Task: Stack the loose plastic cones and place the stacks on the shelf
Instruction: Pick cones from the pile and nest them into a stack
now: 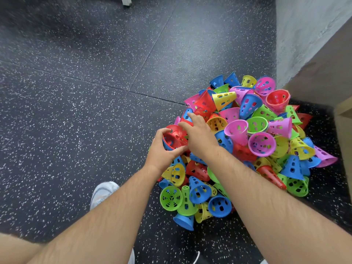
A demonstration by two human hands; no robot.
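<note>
One red cone (172, 139) gripped by left hand (162, 151), right hand (200, 136) seemingly touching it

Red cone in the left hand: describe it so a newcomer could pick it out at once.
Find the heap of coloured cones on the speckled black floor. At its left edge the left hand curls round a red cone, the right hand close beside. Its neighbours lie loose; this one sits in the grip, open mouth turned toward the camera.
</note>
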